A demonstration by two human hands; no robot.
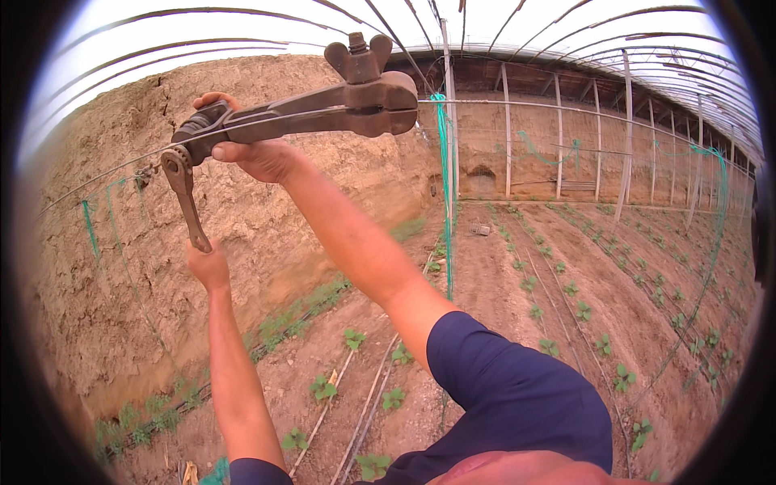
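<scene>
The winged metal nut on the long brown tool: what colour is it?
The winged metal nut is dull dark brown, best seen in the head view.

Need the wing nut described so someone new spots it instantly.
Start at the bare earth wall on the picture's left; a long, dark brown metal tool spans its upper part. On top of that tool's thick right end sits the wing nut. Two rounded ears flanking an upright threaded bolt set it apart from the slim lever hanging at the other end.
</scene>
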